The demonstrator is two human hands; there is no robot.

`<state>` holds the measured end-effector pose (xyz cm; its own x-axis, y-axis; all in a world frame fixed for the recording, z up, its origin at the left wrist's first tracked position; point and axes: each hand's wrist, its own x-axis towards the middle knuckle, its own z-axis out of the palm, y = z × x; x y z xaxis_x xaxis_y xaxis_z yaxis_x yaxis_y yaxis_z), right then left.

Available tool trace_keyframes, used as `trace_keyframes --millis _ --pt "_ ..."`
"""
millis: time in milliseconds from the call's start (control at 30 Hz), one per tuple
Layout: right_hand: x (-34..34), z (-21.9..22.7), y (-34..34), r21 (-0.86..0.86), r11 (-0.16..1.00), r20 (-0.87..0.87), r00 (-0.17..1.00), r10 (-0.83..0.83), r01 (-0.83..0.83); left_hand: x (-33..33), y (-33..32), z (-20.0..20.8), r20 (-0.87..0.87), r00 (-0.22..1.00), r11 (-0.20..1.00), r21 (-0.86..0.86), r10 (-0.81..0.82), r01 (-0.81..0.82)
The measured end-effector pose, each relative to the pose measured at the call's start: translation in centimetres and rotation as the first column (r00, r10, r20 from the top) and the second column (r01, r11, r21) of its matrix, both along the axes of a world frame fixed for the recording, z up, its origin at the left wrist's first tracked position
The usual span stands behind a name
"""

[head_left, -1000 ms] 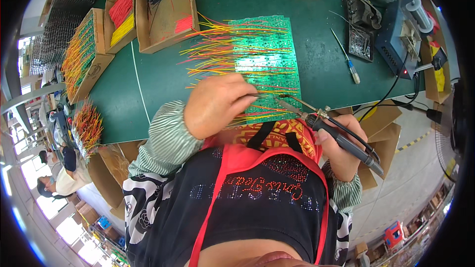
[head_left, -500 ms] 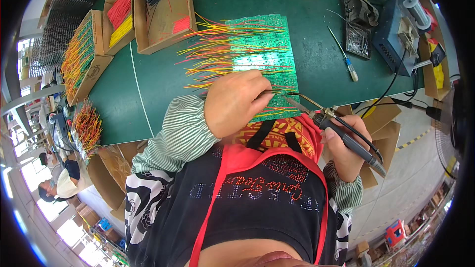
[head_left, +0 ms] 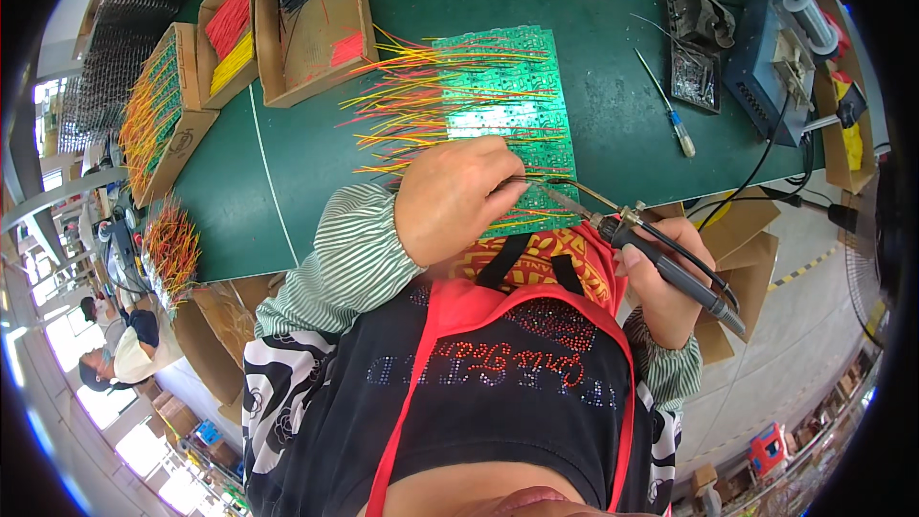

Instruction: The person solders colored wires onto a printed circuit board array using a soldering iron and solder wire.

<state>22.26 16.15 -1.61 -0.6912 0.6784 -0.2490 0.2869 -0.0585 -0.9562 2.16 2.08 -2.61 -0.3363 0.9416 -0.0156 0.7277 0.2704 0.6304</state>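
Between cartons (head_left: 316,86) at left and a screwdriver (head_left: 679,127) at right, the circuit-board panel (head_left: 557,115) lies at the desk's (head_left: 617,105) near edge, partly covered by coloured wires (head_left: 407,101) and the left hand (head_left: 458,198), fingertips pinched on a thin dark wire (head_left: 538,179), the right hand (head_left: 661,299) enclosing a soldering iron (head_left: 682,278).

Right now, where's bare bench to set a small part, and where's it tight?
Free green tabletop: between the circuit boards and screwdriver; left, between the white line and leftmost wire carton. Crowded: the boards' near end, under the left hand and soldering iron; the far right, where the parts tray and blue box unit sit close.
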Motion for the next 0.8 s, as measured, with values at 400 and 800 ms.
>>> trace_keyframes --millis 400,800 --pt "0.8 0.3 0.3 -0.025 0.998 -0.015 0.998 -0.060 0.060 0.0 -0.1 0.0 0.001 1.000 1.000 -0.009 0.000 0.000" --pt "1.3 0.6 0.4 -0.027 0.992 -0.019 0.992 -0.126 0.126 -1.0 -0.3 4.0 -0.249 0.957 0.988 0.018 0.150 -0.150"
